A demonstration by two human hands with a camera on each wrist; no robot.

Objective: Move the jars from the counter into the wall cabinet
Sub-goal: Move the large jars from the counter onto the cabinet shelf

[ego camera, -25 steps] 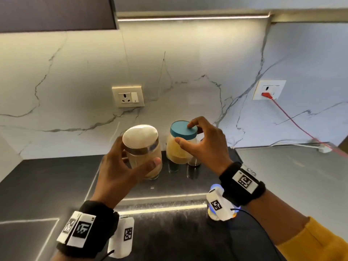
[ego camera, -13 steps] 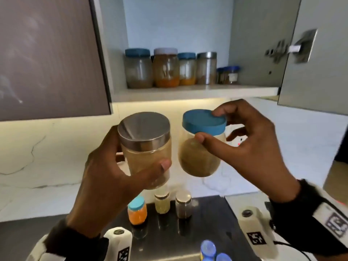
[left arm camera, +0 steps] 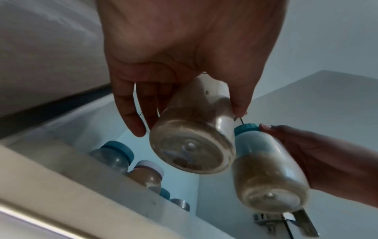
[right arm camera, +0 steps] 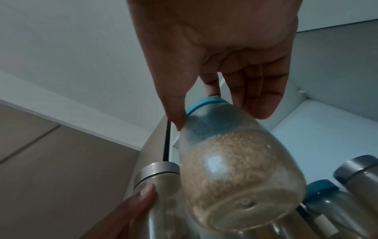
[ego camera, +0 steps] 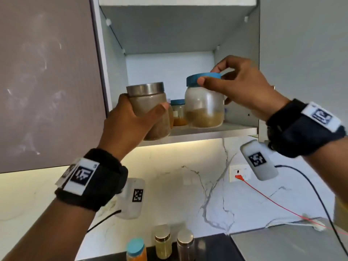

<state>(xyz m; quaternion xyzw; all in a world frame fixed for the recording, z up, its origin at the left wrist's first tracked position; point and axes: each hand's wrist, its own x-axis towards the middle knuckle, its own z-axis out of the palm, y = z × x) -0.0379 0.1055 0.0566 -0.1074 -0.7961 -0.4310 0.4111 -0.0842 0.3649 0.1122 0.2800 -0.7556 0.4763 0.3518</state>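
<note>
Head view shows both jars up at the open wall cabinet now, where a second ago they were down at the surface by the backsplash. The clear round jar with the steel lid (ego camera: 148, 110), packed with brown powder, sits in my left hand (ego camera: 130, 125), fingers and thumb wrapped round its body; its base hangs at the front lip of the cabinet shelf (ego camera: 216, 131), not yet over it as far as I can judge. The clear plastic jar with the blue lid (ego camera: 204, 102), roughly a third full of tan granules, hangs from my right hand (ego camera: 239, 85), thumb and fingertips pinching the lid rim. It is further in, its bottom just above the shelf or touching it; I cannot tell which.

Behind them, other blue-lidded and steel-lidded jars (left arm camera: 114, 156) already stand in a row at the back of the shelf. That leaves only the front strip, so I judge both need setting down without knocking the row.

Below, three small jars (ego camera: 163, 242) remain on the dark surface (ego camera: 211, 247), so the task is well short of done.
</note>
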